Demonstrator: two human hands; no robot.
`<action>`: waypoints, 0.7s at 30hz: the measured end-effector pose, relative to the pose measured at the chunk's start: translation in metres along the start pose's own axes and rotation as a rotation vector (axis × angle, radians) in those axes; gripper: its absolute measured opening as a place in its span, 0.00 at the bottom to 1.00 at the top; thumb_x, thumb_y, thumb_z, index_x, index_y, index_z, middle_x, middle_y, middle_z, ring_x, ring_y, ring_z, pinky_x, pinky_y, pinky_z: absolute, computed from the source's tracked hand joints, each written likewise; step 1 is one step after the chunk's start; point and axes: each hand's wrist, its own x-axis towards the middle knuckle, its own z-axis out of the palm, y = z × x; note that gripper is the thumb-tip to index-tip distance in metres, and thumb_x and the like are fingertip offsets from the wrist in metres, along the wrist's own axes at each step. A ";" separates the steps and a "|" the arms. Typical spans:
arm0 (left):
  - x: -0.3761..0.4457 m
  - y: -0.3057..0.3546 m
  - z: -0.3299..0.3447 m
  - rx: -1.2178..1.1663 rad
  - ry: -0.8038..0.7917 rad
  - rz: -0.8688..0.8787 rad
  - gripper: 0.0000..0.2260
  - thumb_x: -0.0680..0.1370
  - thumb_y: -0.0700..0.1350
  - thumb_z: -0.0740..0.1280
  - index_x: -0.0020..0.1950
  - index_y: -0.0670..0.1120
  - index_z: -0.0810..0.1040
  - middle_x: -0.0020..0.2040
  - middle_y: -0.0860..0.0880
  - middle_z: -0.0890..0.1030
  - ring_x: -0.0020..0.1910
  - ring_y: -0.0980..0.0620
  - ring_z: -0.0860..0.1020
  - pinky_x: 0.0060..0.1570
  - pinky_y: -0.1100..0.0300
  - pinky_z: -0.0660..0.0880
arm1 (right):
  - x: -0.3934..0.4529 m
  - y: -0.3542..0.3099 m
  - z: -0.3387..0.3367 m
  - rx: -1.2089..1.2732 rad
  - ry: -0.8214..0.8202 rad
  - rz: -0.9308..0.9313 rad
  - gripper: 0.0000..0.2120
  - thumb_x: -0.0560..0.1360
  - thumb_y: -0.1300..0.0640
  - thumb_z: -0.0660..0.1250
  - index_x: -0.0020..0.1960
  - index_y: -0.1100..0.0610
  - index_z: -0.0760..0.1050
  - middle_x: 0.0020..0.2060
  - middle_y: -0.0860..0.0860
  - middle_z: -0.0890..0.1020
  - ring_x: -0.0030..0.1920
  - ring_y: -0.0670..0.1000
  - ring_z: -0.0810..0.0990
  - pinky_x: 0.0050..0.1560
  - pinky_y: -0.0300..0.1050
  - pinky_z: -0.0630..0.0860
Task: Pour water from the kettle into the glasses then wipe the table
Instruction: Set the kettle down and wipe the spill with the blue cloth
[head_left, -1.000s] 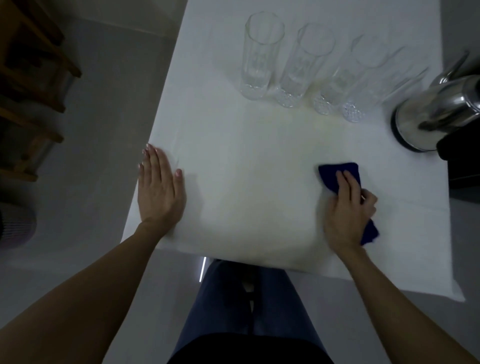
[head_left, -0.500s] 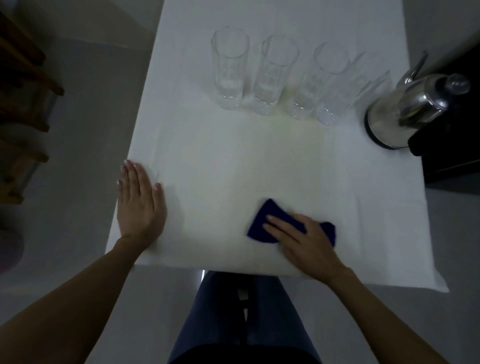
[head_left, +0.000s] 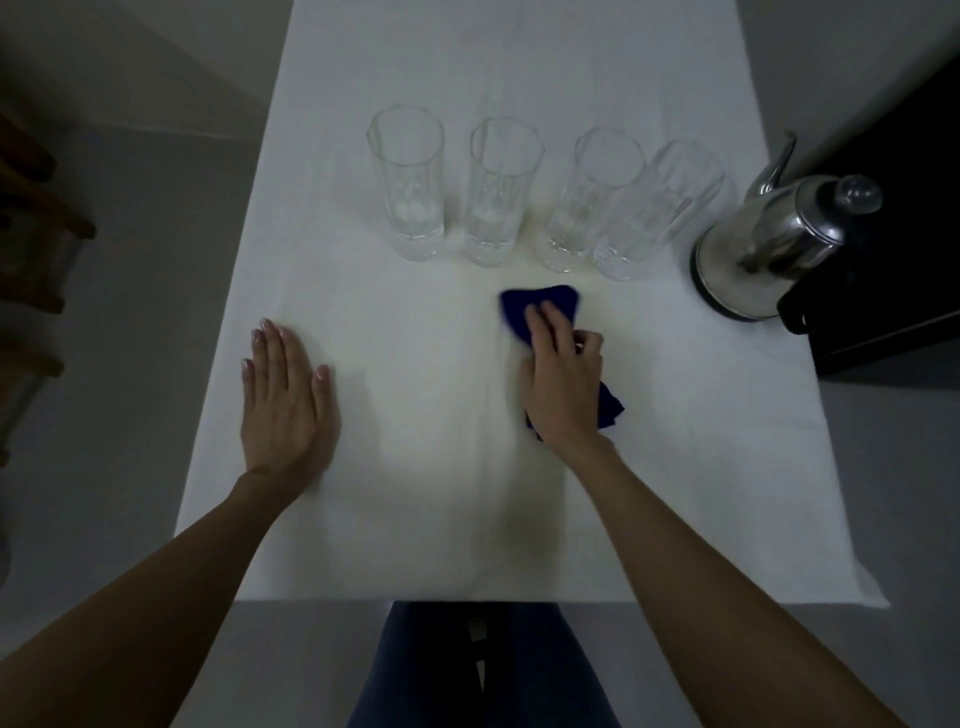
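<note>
A white-covered table (head_left: 415, 519) fills the head view. Across its far half stands a row of several tall clear glasses (head_left: 408, 182), each with a little water at the bottom. A steel kettle (head_left: 769, 244) sits to their right, its spout pointing away from me. My right hand (head_left: 563, 384) grips a dark blue cloth (head_left: 540, 299) and holds it down on the table just in front of the two right-hand glasses. Cloth sticks out ahead of the fingers and behind the palm. My left hand (head_left: 285, 395) rests flat on the table near its left edge, fingers straight.
A black block (head_left: 893, 249) stands against the table's right edge, beside the kettle. Wooden furniture (head_left: 36, 208) is on the floor to the left. The tablecloth looks faintly stained in front of the glasses. My legs show below the near edge.
My right hand has swept the blue cloth from the near middle of the table away from me, up toward the glasses. The left hand has stayed flat in place.
</note>
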 end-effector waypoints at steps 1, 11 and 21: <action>0.000 0.000 0.000 -0.001 0.000 -0.003 0.29 0.82 0.54 0.41 0.78 0.39 0.44 0.79 0.41 0.44 0.78 0.47 0.42 0.76 0.48 0.42 | -0.004 0.018 -0.002 -0.019 -0.016 -0.176 0.24 0.78 0.58 0.55 0.72 0.59 0.72 0.72 0.56 0.73 0.55 0.67 0.73 0.53 0.58 0.74; -0.001 0.003 0.001 -0.028 0.029 -0.024 0.28 0.82 0.54 0.41 0.78 0.39 0.45 0.79 0.42 0.45 0.78 0.48 0.42 0.77 0.50 0.42 | 0.035 0.024 0.001 -0.140 0.155 0.729 0.28 0.81 0.61 0.57 0.79 0.61 0.56 0.77 0.61 0.60 0.66 0.68 0.65 0.60 0.58 0.67; -0.012 -0.004 -0.008 -0.086 0.036 -0.016 0.27 0.83 0.52 0.43 0.78 0.40 0.46 0.79 0.43 0.45 0.78 0.50 0.42 0.76 0.54 0.40 | 0.016 -0.071 0.033 -0.020 -0.102 -0.576 0.25 0.73 0.65 0.62 0.70 0.61 0.74 0.68 0.59 0.77 0.53 0.66 0.75 0.48 0.58 0.76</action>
